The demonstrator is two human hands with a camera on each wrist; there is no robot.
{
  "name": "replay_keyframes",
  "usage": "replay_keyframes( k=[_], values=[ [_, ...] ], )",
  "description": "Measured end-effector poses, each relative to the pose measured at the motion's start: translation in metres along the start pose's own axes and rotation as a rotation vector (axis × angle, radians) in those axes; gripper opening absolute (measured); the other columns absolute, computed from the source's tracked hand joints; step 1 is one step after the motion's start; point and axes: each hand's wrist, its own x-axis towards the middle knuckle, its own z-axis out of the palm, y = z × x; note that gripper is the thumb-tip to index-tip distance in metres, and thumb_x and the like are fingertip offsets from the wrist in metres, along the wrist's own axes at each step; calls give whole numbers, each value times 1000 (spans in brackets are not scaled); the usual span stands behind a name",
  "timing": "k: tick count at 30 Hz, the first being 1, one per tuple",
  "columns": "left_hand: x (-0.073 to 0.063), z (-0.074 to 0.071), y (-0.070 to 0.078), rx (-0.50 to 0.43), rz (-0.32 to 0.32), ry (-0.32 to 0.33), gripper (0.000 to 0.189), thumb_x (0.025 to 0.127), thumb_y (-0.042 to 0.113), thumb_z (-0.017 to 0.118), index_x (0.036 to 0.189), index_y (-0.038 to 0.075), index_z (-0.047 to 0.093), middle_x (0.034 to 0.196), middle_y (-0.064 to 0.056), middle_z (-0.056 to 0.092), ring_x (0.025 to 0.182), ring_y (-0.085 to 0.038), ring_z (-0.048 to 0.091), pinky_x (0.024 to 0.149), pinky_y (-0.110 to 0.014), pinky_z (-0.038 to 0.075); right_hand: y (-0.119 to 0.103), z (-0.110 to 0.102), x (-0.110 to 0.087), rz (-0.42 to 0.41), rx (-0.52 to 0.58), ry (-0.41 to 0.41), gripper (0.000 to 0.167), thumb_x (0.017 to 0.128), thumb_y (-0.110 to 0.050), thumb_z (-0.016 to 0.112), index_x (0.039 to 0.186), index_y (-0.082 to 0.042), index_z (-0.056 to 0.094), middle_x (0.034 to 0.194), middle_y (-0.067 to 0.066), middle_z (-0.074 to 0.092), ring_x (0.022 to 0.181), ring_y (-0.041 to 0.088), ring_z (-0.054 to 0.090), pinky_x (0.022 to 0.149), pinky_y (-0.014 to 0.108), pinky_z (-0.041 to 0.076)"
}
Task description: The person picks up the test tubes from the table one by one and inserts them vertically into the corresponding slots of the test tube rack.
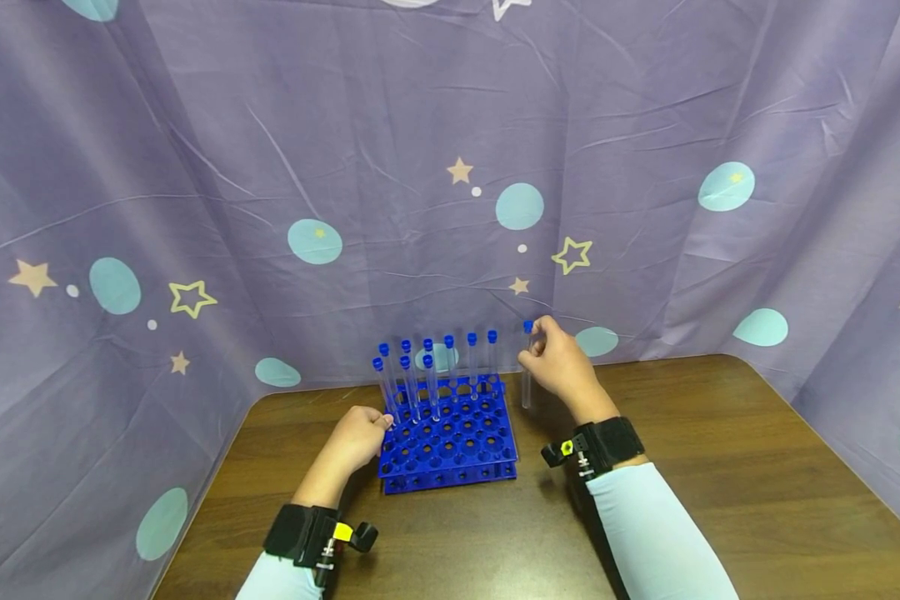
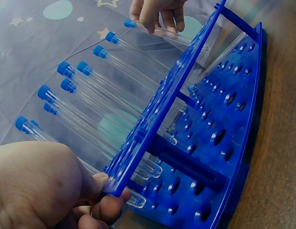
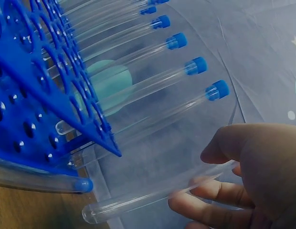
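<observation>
A blue test tube rack (image 1: 450,450) stands on the table, with several clear blue-capped test tubes (image 1: 492,358) upright in its back rows and left side. My left hand (image 1: 360,435) grips the rack's left edge; the left wrist view shows the thumb on top of the upper plate (image 2: 120,179) and fingers beneath. To the right of the rack, my right hand (image 1: 562,362) holds one more capped test tube (image 1: 527,387) between thumb and fingers. That tube hangs nearly upright, its rounded bottom (image 3: 93,213) beside the rack's right end and its cap above the fingers.
The brown wooden table (image 1: 457,533) runs back to a purple curtain (image 1: 420,108) with stars and teal spots, close behind the rack. Low in the right wrist view, a clear tube-like piece with a blue end (image 3: 83,185) shows along the rack's base.
</observation>
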Motion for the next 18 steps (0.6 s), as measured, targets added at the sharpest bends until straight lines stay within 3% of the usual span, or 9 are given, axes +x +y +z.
replay_keyframes(
  k=[6,18],
  values=[
    [0,0,0,0,0,-2,48,118,21,57,76,1,70,61,-4,61,60,-21,53,57,-32,42,-4,-5,0,-16,-19,53,33,92,-22,71,121,-12,58,94,3,72,79,24,65,76,41,51],
    [-2,-1,1,-15,-2,-10,50,118,21,56,75,-1,68,59,-3,59,57,-19,48,55,-30,38,-9,-8,-1,-65,-44,63,36,97,-22,73,129,-11,61,101,7,78,85,28,72,78,46,56]
  ],
)
